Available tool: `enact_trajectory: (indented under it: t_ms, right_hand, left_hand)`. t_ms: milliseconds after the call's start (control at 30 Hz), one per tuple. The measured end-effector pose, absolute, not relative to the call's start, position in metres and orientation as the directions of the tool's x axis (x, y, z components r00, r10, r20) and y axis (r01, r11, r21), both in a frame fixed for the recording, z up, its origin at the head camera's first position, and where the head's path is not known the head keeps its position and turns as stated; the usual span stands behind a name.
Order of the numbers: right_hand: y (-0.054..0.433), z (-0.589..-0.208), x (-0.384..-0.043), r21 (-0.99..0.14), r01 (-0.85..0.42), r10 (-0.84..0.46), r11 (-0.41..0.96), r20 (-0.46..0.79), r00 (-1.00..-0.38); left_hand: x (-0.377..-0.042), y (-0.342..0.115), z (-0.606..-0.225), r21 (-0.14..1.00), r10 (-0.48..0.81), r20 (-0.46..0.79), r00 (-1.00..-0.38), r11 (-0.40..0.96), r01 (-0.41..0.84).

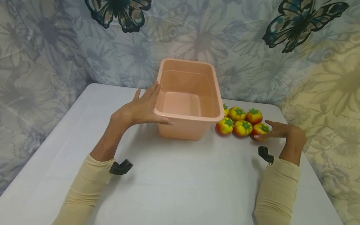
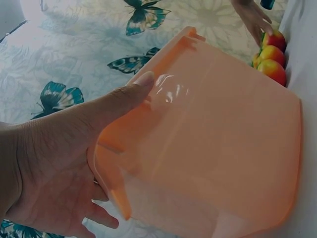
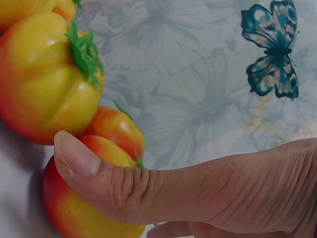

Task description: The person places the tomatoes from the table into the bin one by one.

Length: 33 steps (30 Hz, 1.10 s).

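Across the near part of the white table [image 1: 182,187], two pale sleeves [image 1: 84,184] with a dark wrist device [image 1: 121,167] by each cuff; best to reach with both forearms well apart, as now. Just beyond, right hand [image 1: 283,130] about the front-right tomato-like fruit [image 1: 259,128], thumb across the near side, fingers toward the far side: spread apart rather than closed, with contact pressure impossible to tell. Probably wise to lower thumb and fingertips onto opposite flanks, below the leafy green top, and squeeze gently to avoid rolling such a smooth, round shape. Better, too, to lift straight up, without knocking the middle front fruit [image 1: 243,128] close beside.

To the left, left hand [image 1: 137,110] at the near left corner of the peach-coloured bin [image 1: 185,128], thumb against the near wall, fingers along the left side: straddling the corner, spread, not wrapped round. Enough, most likely, to steady with light, even pressure; press harder and risk tipping or sliding.

Farther back, a second row of fruit [image 1: 237,113], partly hidden by the bin at its left end. Last, behind everything, butterfly-printed cloth [image 1: 202,40]; best not to shove the bin against it.
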State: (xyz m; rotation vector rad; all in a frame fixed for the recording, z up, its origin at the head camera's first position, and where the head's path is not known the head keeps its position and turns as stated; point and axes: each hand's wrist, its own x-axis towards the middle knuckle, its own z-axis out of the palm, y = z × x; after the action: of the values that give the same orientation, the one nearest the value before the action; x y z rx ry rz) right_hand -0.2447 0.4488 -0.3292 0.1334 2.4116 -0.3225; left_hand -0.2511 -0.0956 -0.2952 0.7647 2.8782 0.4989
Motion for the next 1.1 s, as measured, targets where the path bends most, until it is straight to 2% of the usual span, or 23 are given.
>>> enact_trajectory:
  t_ms: [300,567,800,1000,1100]
  right_hand:
    - [0.453,-0.329,-0.243,-0.149,0.180,0.039,0.972,-0.657,-0.753]
    - [0.449,-0.316,-0.232,-0.130,0.246,0.106,0.960,-0.647,-0.755]
    - [0.458,-0.305,-0.221,-0.191,0.122,0.021,0.974,-0.460,-0.888]
    - [0.452,-0.291,-0.218,-0.305,0.092,0.002,0.948,-0.284,-0.959]
    - [0.449,-0.285,-0.218,-0.315,0.069,0.009,0.947,-0.187,-0.982]
  left_hand:
    - [-0.252,-0.094,-0.294,0.363,0.507,-0.031,-0.861,0.809,0.463]
    - [-0.253,-0.096,-0.294,0.384,0.503,-0.047,-0.863,0.807,0.449]
    - [-0.251,-0.094,-0.294,0.374,0.505,-0.056,-0.861,0.810,0.451]
    - [-0.251,-0.094,-0.294,0.376,0.501,-0.056,-0.864,0.812,0.447]
    - [-0.251,-0.095,-0.294,0.378,0.499,-0.051,-0.865,0.811,0.446]
